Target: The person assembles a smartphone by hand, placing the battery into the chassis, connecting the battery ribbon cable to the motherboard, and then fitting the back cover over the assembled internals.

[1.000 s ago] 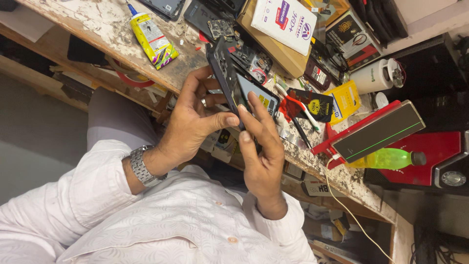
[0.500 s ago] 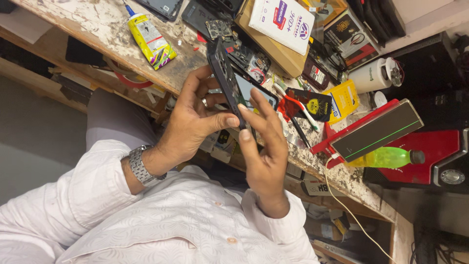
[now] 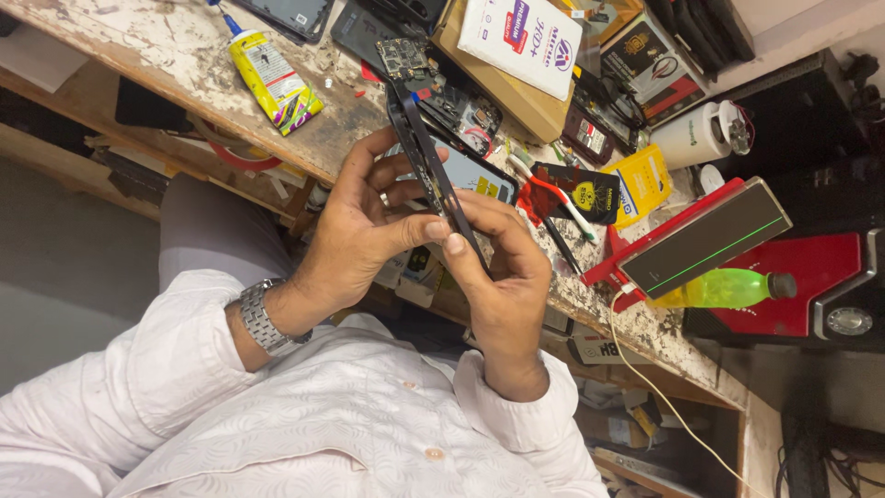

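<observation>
Head view, change: the dark phone [image 3: 433,175] had turned since a second ago. Its face showed more then; it now stood almost edge-on between the hands, with a small circuit board at its far end.
Meaning: the grip looked like a re-set along the phone's edge, with the work on it not finished.
Left hand [image 3: 364,231]: curled round the phone's left side, thumb pressed to its near edge, fingers partly spread behind it.
Right hand [image 3: 498,277]: closed on the phone's near end, thumb tip beside the left thumb.
Phone's place: held up over the workbench [image 3: 138,46] edge, not resting on it.
Left of the phone: a yellow glue tube [image 3: 272,78], well apart.
Beyond the phone: a white box [image 3: 521,37].
Right of the phone: a white-handled brush [image 3: 567,205], a yellow packet [image 3: 638,184], and a green bottle [image 3: 724,288] farther off.
In the way: loose parts crowded the bench just behind the phone.
</observation>
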